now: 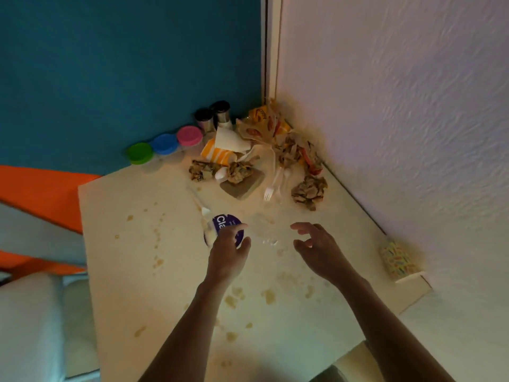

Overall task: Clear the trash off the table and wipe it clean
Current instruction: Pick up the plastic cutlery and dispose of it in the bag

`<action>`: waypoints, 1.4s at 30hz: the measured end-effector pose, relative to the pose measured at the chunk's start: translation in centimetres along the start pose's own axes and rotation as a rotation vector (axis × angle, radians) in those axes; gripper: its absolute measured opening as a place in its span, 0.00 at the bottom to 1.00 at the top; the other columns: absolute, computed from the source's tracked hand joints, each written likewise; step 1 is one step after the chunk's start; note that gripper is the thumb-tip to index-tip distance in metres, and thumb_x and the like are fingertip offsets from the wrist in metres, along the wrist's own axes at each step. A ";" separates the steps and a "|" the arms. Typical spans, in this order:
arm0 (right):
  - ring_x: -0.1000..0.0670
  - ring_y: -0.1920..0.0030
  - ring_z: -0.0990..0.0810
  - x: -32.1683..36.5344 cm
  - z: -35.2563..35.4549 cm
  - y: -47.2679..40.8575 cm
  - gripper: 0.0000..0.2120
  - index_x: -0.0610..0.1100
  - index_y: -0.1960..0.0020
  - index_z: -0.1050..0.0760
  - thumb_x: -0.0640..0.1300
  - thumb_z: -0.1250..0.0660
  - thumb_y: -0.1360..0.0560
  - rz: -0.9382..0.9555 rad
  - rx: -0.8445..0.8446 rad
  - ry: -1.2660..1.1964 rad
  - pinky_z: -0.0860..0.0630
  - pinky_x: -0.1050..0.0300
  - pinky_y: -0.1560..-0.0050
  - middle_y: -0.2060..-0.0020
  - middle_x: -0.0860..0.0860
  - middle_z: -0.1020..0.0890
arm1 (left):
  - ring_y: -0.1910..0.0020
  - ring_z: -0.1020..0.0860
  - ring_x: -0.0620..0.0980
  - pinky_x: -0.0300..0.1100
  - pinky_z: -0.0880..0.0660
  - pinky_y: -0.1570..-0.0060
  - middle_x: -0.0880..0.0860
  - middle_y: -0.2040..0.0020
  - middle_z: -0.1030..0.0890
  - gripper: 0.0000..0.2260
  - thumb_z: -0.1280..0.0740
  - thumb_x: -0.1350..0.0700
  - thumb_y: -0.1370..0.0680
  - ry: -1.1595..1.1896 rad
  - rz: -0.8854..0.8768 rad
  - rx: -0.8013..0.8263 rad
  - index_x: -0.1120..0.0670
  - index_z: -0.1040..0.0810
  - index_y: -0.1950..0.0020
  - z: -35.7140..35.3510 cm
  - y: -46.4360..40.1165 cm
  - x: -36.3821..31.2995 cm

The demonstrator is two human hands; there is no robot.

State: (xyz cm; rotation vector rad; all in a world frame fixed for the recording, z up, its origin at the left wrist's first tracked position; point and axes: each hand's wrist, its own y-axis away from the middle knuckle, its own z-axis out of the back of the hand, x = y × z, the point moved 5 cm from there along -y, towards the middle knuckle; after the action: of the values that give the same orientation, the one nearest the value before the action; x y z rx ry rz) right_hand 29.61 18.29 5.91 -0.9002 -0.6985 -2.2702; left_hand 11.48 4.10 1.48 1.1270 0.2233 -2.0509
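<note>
Trash sits mostly in the far corner of the table (154,271), where the two walls meet, while one purple-lidded tub (224,226) lies apart from the heap, nearer the middle and directly under the left hand (227,255). That hand is the closer one: its thumb and forefinger are spread over the tub's rim, touching or just about to touch it, not yet closed around it as far as can be seen. The right hand (316,248) hovers beside it over bare tabletop, fingers loosely curled and holding nothing, with the heap lying straight ahead of it toward the corner. A white plastic spoon (201,204) lies with its long axis running from the tub diagonally toward the far left edge, bowl end nearest the tub. Counted: three crumpled paper balls (309,191), two white forks (271,184) side by side with tines pointing toward the near edge, one grey napkin (243,186), one striped wrapper (217,153) and one printed bag (264,125) in the corner. One patterned paper cup (398,260) lies on its side at the right edge against the wall, nearer the right hand. Along the far edge stand three jars with coloured lids (165,143) and two metal shakers (213,115). Brownish stains (268,296) dot the surface, so wiping is probably last.
</note>
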 end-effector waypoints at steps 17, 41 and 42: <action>0.44 0.40 0.23 0.8 3.0 -18.5 0.22 0.47 0.34 0.24 0.33 0.38 0.26 0.251 0.270 0.295 0.24 0.51 0.43 0.38 0.47 0.24 | 0.35 0.24 0.54 0.45 0.23 0.48 0.51 0.29 0.28 0.17 0.35 0.57 0.19 -0.274 0.353 -0.201 0.46 0.25 0.31 3.1 -7.5 0.1; 0.47 0.38 0.30 -1.0 -3.9 -27.4 0.18 0.49 0.36 0.24 0.40 0.31 0.25 0.423 0.436 0.705 0.25 0.52 0.43 0.40 0.50 0.25 | 0.40 0.26 0.54 0.50 0.21 0.49 0.51 0.38 0.21 0.17 0.35 0.65 0.22 -0.712 0.219 -0.071 0.51 0.20 0.36 4.0 -13.7 6.5; 0.46 0.38 0.30 -1.1 -3.7 -27.2 0.17 0.48 0.36 0.24 0.39 0.32 0.24 0.430 0.419 0.701 0.24 0.52 0.44 0.40 0.50 0.25 | 0.38 0.26 0.54 0.50 0.20 0.49 0.51 0.36 0.22 0.19 0.34 0.65 0.23 -0.690 0.235 -0.065 0.51 0.21 0.34 4.1 -13.3 6.6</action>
State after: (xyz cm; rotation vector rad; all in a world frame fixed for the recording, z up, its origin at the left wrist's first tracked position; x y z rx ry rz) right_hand 10.12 34.97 -4.00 -0.0205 -0.5499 -1.7720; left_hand -2.51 7.72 -3.97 0.3374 -0.1773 -2.0690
